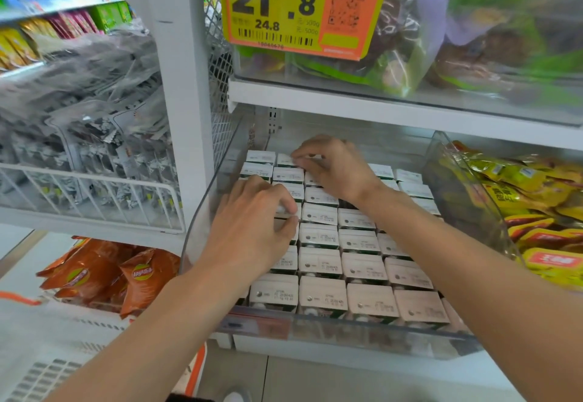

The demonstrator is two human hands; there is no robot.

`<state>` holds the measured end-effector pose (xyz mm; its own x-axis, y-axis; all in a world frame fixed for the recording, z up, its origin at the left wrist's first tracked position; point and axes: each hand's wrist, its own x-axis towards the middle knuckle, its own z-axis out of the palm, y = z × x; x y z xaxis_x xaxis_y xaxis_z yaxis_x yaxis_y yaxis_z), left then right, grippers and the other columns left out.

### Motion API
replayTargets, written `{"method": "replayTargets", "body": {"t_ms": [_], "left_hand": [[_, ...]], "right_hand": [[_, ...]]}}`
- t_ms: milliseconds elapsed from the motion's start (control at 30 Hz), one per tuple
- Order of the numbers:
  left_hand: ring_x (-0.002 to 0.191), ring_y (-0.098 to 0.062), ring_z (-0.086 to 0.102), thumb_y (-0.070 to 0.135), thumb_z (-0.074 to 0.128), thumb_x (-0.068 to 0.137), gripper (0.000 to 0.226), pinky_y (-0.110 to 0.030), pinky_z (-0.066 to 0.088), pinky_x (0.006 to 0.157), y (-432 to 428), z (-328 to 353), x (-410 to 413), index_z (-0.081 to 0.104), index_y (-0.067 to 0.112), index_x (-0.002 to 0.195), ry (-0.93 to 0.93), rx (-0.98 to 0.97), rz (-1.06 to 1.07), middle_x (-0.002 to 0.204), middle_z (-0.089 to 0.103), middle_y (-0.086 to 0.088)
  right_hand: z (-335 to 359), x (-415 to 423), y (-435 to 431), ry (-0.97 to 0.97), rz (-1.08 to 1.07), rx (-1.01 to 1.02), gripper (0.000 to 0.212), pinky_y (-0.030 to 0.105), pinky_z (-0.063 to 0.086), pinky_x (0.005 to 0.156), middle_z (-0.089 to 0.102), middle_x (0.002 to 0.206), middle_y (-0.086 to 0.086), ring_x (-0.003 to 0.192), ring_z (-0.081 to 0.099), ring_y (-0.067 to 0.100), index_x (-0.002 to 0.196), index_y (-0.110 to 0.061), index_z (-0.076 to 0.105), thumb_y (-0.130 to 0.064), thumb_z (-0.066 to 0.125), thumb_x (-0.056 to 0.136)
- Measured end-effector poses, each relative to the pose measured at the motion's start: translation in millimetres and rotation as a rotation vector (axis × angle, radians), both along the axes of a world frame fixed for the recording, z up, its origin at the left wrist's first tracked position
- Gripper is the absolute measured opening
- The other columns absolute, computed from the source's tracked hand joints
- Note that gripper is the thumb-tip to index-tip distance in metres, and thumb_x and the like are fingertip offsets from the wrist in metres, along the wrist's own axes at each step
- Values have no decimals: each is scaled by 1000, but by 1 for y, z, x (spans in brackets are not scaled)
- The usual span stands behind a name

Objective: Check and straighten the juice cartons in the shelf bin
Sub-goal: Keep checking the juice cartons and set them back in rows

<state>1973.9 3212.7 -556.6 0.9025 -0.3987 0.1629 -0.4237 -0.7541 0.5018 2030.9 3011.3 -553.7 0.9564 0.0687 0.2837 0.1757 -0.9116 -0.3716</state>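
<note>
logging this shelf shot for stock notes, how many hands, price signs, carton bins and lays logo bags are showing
hands: 2, left hand and right hand
price sign: 1
juice carton bin: 1
chip bags with logo showing: 2
total: 6

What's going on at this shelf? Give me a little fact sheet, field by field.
Place: shop shelf, clear bin
Contents: juice cartons, upright in tight rows
Left hand: on the left column's tops, fingers bent
Right hand: reaching to the back rows, fingertips on a carton
Grip: unclear for both
Above: price tag reading 21.8
Neighbours: chip bags lower left, yellow packets right
</note>
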Motion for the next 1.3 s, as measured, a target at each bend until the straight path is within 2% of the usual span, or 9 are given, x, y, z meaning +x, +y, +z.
{"method": "replayTargets", "body": {"t_ms": [100, 200, 300, 500, 700, 867, 1000, 1233, 1300], "left_hand": [[136, -15, 40, 38, 65, 99, 13, -33, 28, 111, 0, 1, 0, 66, 38, 112, 1, -2, -2, 129, 51, 10], [137, -15, 40, 37, 66, 99, 13, -33, 29, 112, 0, 2, 0, 66, 38, 112, 2, 3, -3, 130, 52, 10], [136, -14, 41, 36, 66, 99, 13, -34, 29, 111, -1, 2, -1, 65, 39, 111, 4, 4, -6, 129, 52, 11], [135, -15, 43, 36, 67, 98, 12, -37, 31, 113, -3, 3, -1, 66, 40, 109, 9, 6, 0, 126, 53, 11], [135, -16, 43, 34, 66, 98, 11, -34, 29, 110, -3, 2, -1, 66, 39, 108, 13, -5, 7, 124, 53, 11], [135, -16, 43, 33, 66, 98, 13, -36, 29, 110, -4, 1, 0, 66, 40, 110, 11, -6, 10, 122, 52, 12], [136, -16, 43, 33, 65, 98, 15, -37, 29, 111, -6, 0, 1, 65, 40, 111, 11, -3, 8, 126, 54, 12], [136, -16, 43, 34, 65, 98, 15, -38, 29, 111, -6, 0, 1, 64, 41, 111, 9, 1, 8, 126, 53, 12], [136, -17, 43, 33, 65, 98, 16, -39, 30, 112, -6, 1, 1, 64, 40, 113, 8, 0, 4, 127, 54, 11]], "right_hand": [[4, -6, -20, -5, -84, -29, 32, 18, 37, 94, 73, 128, -1, 112, 68, 14, 131, -22, 73, -28, 74, 100], [10, -8, -34, 64, -113, -118, 40, 33, 48, 107, 76, 126, 3, 118, 68, 24, 134, -17, 72, -33, 75, 98], [15, -5, -33, 104, -98, -212, 40, 44, 51, 107, 76, 128, 4, 123, 66, 29, 133, -17, 72, -35, 75, 98], [17, -2, -36, 113, -101, -214, 46, 38, 51, 107, 74, 132, 2, 124, 65, 25, 135, -17, 71, -37, 78, 95], [16, -1, -41, 132, -145, 63, 43, 12, 45, 89, 74, 117, -2, 105, 69, 9, 127, -22, 74, -34, 86, 88], [18, 5, -40, 149, -104, -103, 47, 32, 54, 102, 76, 122, 1, 112, 69, 19, 130, -20, 73, -41, 84, 89], [23, 14, -38, 184, -84, -174, 42, 30, 54, 101, 76, 120, 1, 109, 70, 18, 126, -20, 74, -37, 85, 89], [23, 1, -45, 165, -100, 223, 40, 17, 56, 97, 74, 114, -13, 103, 69, 4, 119, -30, 76, -33, 91, 82], [24, -3, -40, 109, -111, 373, 38, 21, 56, 101, 74, 114, -12, 103, 69, 5, 119, -27, 74, -29, 89, 83]]}}
